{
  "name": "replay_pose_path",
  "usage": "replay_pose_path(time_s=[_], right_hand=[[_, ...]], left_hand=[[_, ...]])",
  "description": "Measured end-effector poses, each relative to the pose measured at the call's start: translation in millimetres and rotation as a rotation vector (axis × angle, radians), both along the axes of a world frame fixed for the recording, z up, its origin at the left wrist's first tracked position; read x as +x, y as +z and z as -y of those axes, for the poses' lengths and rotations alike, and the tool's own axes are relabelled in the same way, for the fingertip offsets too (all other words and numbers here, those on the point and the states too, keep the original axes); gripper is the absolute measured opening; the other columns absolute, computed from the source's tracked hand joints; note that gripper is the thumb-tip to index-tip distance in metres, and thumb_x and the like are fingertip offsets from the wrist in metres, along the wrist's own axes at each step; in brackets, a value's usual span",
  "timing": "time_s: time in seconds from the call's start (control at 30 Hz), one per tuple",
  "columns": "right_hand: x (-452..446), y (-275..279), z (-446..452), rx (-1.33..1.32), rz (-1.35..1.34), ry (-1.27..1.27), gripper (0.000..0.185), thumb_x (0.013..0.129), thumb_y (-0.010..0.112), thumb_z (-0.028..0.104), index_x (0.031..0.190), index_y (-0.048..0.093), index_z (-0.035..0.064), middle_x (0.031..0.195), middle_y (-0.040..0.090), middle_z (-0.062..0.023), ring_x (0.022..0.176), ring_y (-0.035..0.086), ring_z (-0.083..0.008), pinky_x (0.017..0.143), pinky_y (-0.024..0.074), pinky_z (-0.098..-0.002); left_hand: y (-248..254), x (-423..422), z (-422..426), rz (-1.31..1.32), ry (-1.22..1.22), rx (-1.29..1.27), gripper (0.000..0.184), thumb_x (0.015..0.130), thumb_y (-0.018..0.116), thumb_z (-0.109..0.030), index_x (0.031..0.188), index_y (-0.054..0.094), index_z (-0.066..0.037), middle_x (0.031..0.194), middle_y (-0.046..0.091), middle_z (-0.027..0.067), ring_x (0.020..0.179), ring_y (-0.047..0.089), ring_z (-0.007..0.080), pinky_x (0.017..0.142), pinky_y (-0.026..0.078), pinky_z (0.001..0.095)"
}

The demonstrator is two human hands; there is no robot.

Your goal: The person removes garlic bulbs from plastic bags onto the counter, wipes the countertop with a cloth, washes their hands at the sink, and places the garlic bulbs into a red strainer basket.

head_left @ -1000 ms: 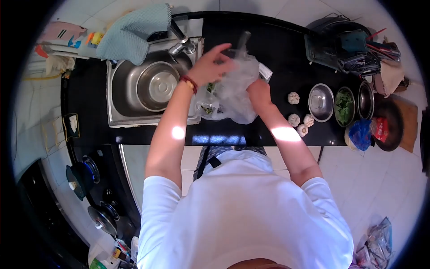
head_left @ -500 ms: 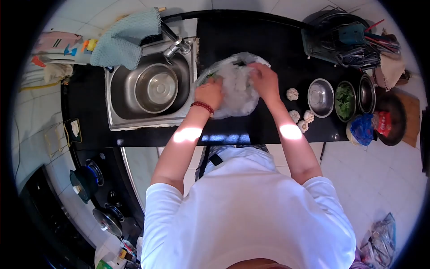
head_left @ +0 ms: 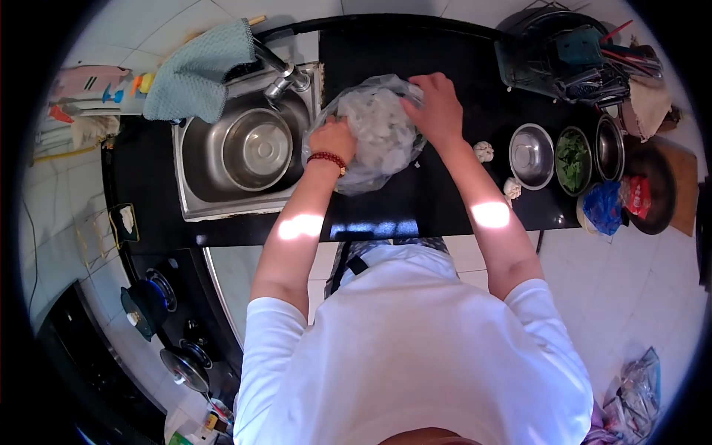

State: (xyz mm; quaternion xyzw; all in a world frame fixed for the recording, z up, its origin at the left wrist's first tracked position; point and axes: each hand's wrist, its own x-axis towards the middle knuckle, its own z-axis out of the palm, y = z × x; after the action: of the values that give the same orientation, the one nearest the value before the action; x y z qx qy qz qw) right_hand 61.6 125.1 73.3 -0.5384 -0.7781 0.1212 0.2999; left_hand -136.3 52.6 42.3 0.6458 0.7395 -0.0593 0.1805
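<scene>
A translucent plastic bag lies crumpled on the black counter, right of the sink. My left hand, a red bead bracelet on its wrist, is closed on the bag's left side; its fingertips sink into the folds. At the upper right edge of the bag is my right hand, thumb and fingers pinching the plastic. What the bag holds is hidden by its whitish folds. Just right of my right forearm sit a garlic bulb and another garlic bulb, partly covered by the arm.
A metal basin stands in the sink, under the faucet. To the right are a metal bowl, a bowl of green leaves and a dark pan. A dish rack stands at the back right.
The bag has shifted slightly left and its folds now cover the green bits seen before. Both hands moved a little left and stay on the bag; my right forearm now hides some garlic.
</scene>
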Motion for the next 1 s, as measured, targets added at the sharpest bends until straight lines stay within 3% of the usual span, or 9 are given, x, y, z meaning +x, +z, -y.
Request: replay_pose_path(time_s=[0.07, 0.17, 0.27, 0.3, 0.53, 0.57, 0.7, 0.87, 1.0], right_hand=[[-6, -7, -7, 0.012, 0.068, 0.114, 0.019, 0.077, 0.07, 0.022, 0.091, 0.068, 0.0105, 0.091, 0.058, -0.006, 0.094, 0.058, -0.0297, 0.078, 0.0497, -0.0391], [-10, -15, -20, -0.034, -0.268, 0.082, 0.013, 0.081, 0.068, 0.019, 0.088, 0.068, 0.0076, 0.084, 0.061, -0.0031, 0.084, 0.059, -0.0222, 0.074, 0.0491, -0.0328], [1, 34, -8, -0.747, -0.901, 0.032, 0.011, 0.086, 0.064, 0.014, 0.085, 0.067, 0.0041, 0.076, 0.062, 0.0003, 0.071, 0.056, -0.0122, 0.07, 0.0466, -0.0265], [2, 40, -1, -0.705, -0.873, 0.034, 0.01, 0.089, 0.062, 0.012, 0.086, 0.066, 0.0029, 0.074, 0.062, 0.0026, 0.065, 0.051, -0.0053, 0.065, 0.0425, -0.0217], [26, 45, 23, -0.598, -1.088, -0.154, 0.008, 0.089, 0.061, 0.01, 0.089, 0.067, 0.0043, 0.076, 0.062, 0.0023, 0.064, 0.051, -0.0029, 0.053, 0.0332, -0.0182], [37, 46, 26, -0.611, -1.117, -0.232, 0.009, 0.09, 0.059, 0.008, 0.091, 0.067, 0.0039, 0.077, 0.062, 0.002, 0.063, 0.05, -0.0029, 0.052, 0.0323, -0.0174], [63, 57, 46, -0.631, -1.057, -0.336, 0.017, 0.084, 0.064, -0.002, 0.099, 0.069, 0.0028, 0.082, 0.062, 0.0008, 0.067, 0.052, -0.0051, 0.057, 0.0386, -0.0186], [64, 43, 50, -0.306, -0.955, -0.25, 0.025, 0.082, 0.066, -0.005, 0.106, 0.063, 0.0014, 0.094, 0.059, -0.0027, 0.08, 0.057, -0.0094, 0.072, 0.0471, -0.0223], [101, -61, 78, -0.208, -0.604, -0.335, 0.013, 0.082, 0.066, -0.003, 0.092, 0.063, 0.0038, 0.085, 0.063, -0.0054, 0.072, 0.062, -0.0128, 0.067, 0.0496, -0.0247]], left_hand=[[-4, -1, -2, -0.012, 0.019, 0.005, 0.03, 0.081, 0.054, -0.018, 0.109, 0.064, -0.01, 0.107, 0.064, 0.0165, 0.092, 0.068, 0.0329, 0.08, 0.054, 0.0425], [-7, -4, -8, -0.042, 0.063, 0.023, 0.027, 0.082, 0.053, -0.019, 0.103, 0.067, -0.01, 0.105, 0.066, 0.0155, 0.094, 0.068, 0.0319, 0.08, 0.054, 0.0417], [-12, -4, -16, -0.056, 0.049, -0.031, 0.025, 0.083, 0.053, -0.02, 0.098, 0.07, -0.01, 0.104, 0.068, 0.0136, 0.095, 0.068, 0.0296, 0.08, 0.054, 0.0401], [-8, -2, -18, -0.058, 0.034, -0.061, 0.024, 0.083, 0.053, -0.02, 0.097, 0.072, -0.01, 0.103, 0.069, 0.0128, 0.095, 0.068, 0.0287, 0.08, 0.054, 0.0394], [-9, 45, -48, -0.102, -0.118, -0.117, 0.028, 0.08, 0.065, -0.022, 0.101, 0.069, -0.005, 0.104, 0.069, 0.0128, 0.097, 0.068, 0.0261, 0.083, 0.054, 0.0343], [-14, 48, -51, -0.158, -0.127, -0.127, 0.024, 0.089, 0.054, -0.022, 0.101, 0.073, -0.012, 0.105, 0.07, 0.0083, 0.096, 0.068, 0.0228, 0.076, 0.055, 0.0334], [-29, 39, -60, -0.212, -0.146, -0.045, 0.025, 0.089, 0.053, -0.022, 0.096, 0.073, -0.009, 0.105, 0.069, 0.012, 0.095, 0.069, 0.0242, 0.075, 0.054, 0.0342], [-29, 28, -63, -0.13, -0.013, 0.008, 0.038, 0.09, 0.049, -0.027, 0.12, 0.058, -0.005, 0.116, 0.062, 0.0185, 0.104, 0.064, 0.0303, 0.086, 0.052, 0.0391], [16, 14, -67, 0.053, -0.046, -0.049, 0.055, 0.082, 0.063, -0.036, 0.13, 0.051, -0.012, 0.118, 0.062, 0.0192, 0.109, 0.06, 0.0344, 0.092, 0.049, 0.0413]])
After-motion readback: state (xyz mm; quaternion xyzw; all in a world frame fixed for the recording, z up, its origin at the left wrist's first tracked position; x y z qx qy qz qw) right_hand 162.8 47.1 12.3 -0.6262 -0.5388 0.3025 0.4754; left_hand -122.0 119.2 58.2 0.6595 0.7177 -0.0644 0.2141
